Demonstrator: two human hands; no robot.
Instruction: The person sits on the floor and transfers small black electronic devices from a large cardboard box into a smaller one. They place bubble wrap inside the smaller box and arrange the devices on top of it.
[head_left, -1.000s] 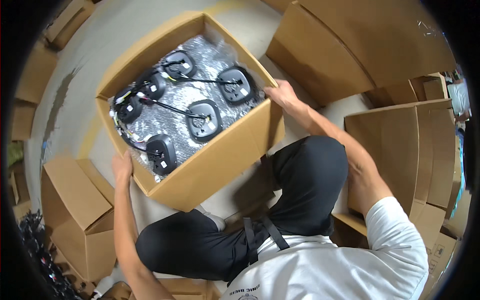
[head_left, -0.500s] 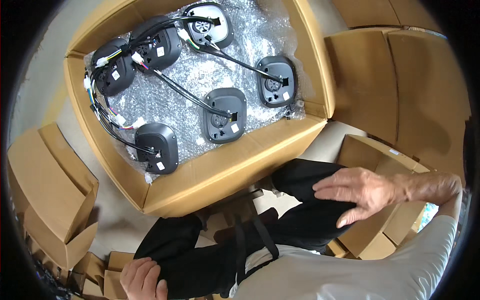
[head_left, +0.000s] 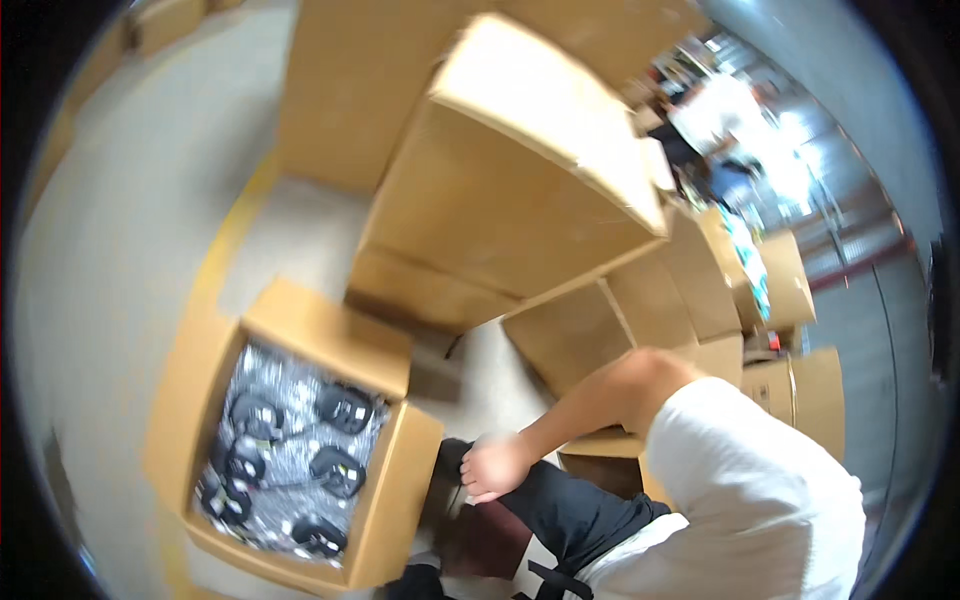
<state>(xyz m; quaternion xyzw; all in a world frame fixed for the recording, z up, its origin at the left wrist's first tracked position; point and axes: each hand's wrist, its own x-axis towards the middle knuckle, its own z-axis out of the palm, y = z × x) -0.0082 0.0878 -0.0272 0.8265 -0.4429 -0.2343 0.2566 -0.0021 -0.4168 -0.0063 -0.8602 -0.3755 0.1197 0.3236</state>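
Note:
My right hand [head_left: 497,467] is above my black-trousered right knee, beside the front side of an open cardboard box [head_left: 405,490]. Its fingers seem bent downward but are smeared by motion, and I cannot make out anything in them. My left hand is out of the picture. Inside the box, on clear bubble wrap [head_left: 285,375], lie several black rounded plastic housings, such as one at the right [head_left: 338,472] and one at the far corner [head_left: 345,408]. Their cables are too blurred to follow.
A large closed carton [head_left: 500,190] stands beyond the open box. More cartons [head_left: 660,270] are stacked to the right. A yellow line [head_left: 222,245] runs along the grey floor on the left. A person in white [head_left: 725,115] is in the far background.
My view has swung up and to the right, so the box now appears lower left and smaller. My right hand was flat and spread over my thigh; my left hand has left the picture.

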